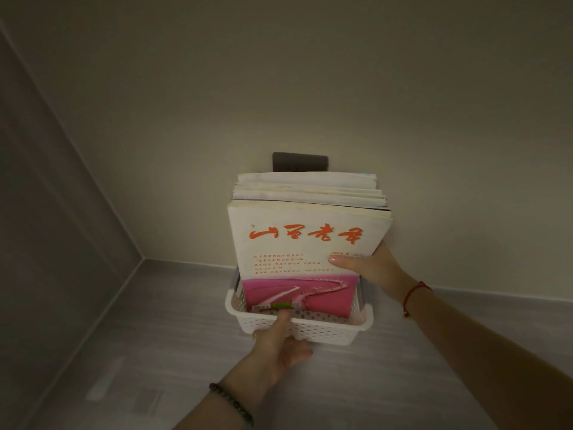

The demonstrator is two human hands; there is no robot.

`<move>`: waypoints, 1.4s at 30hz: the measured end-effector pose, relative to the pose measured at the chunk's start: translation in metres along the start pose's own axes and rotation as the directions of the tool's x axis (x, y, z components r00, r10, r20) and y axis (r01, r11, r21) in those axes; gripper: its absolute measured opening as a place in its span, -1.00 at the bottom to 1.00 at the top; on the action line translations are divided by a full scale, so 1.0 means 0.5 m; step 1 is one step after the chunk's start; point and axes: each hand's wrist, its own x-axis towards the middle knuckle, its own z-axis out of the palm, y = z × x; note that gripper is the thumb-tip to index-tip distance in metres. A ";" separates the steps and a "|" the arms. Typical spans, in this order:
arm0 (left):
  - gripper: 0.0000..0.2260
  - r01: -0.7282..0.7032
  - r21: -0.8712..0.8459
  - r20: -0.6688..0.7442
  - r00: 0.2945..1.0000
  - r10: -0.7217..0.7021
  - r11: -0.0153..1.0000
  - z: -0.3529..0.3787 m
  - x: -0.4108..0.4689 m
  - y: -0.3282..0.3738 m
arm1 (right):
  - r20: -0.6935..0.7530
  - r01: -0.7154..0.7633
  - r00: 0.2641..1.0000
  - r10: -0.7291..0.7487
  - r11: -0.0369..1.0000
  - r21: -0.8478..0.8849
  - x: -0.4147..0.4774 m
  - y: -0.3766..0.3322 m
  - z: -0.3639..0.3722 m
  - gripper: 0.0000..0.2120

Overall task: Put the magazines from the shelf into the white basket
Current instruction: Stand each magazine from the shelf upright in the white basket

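Magazines standing up in the white basket, with a hand on each side.

The left hand [279, 346] grips the near wall of the white basket [313, 332], thumb over the rim, its other fingers wrapped under the edge. The basket sits on a grey shelf [155, 336] by the wall. The stack of magazines [307, 231] stands in the basket, tilted toward the wall. The right hand [372, 268] holds the stack's right edge, thumb flat on the front cover, other fingers hidden behind.
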 end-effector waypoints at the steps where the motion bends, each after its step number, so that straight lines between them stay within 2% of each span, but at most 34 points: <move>1: -0.69 0.012 -0.033 0.002 1.000 -0.012 0.999 0.000 0.002 0.003 | 0.004 0.005 1.000 -0.005 1.000 -0.009 0.001 -0.002 -0.002 -0.54; 5: -0.81 0.071 -0.154 0.032 0.997 -0.067 0.986 0.012 0.003 0.021 | 0.022 -0.024 0.999 0.025 0.999 -0.038 0.002 -0.015 -0.007 -0.53; 9: -0.89 0.028 -0.218 -0.055 0.998 -0.041 0.976 0.037 0.001 0.027 | 0.014 -0.028 0.999 0.028 0.999 -0.035 -0.014 -0.020 -0.003 -0.58; 11: -0.81 0.012 -0.231 -0.077 0.997 -0.030 0.973 0.041 -0.003 0.024 | 0.003 -0.023 1.000 0.023 1.000 -0.020 -0.025 -0.019 0.001 -0.59; 13: -0.85 -0.002 -0.231 -0.097 0.995 -0.021 0.973 0.039 -0.010 0.022 | -0.017 -0.026 1.000 0.025 1.000 -0.006 -0.038 -0.012 0.004 -0.62; 18: -0.81 -0.009 -0.167 -0.107 0.994 -0.009 0.986 0.020 -0.019 0.004 | -0.114 -0.016 0.993 0.017 1.000 0.013 -0.087 0.006 0.014 -0.63; 23: -0.60 -0.071 -0.089 -0.092 0.994 0.063 0.994 -0.004 -0.020 -0.036 | -0.179 0.028 0.984 -0.019 0.999 0.046 -0.155 0.017 0.012 -0.59; 26: -0.51 -0.077 -0.050 -0.110 0.991 0.071 0.996 0.004 -0.029 -0.076 | -0.252 0.050 0.967 -0.036 0.998 0.049 -0.208 0.030 -0.009 -0.49; 33: -0.51 -0.039 0.088 -0.061 0.997 0.044 0.995 0.127 -0.071 -0.208 | -0.342 0.018 0.940 -0.005 0.999 0.034 -0.362 0.050 -0.165 -0.48; 36: -0.53 -0.009 0.174 0.013 1.000 0.007 0.985 0.224 -0.096 -0.279 | -0.411 -0.011 0.912 0.024 0.999 0.033 -0.448 0.069 -0.269 -0.53; 39: -0.55 0.018 0.276 0.114 0.992 -0.052 0.961 0.333 -0.124 -0.360 | -0.536 -0.037 0.843 0.036 0.999 0.010 -0.546 0.085 -0.382 -0.56; 42: -0.57 0.033 0.386 0.214 0.969 -0.124 0.922 0.446 -0.154 -0.448 | -0.663 -0.053 0.747 0.050 0.998 0.016 -0.654 0.100 -0.495 -0.42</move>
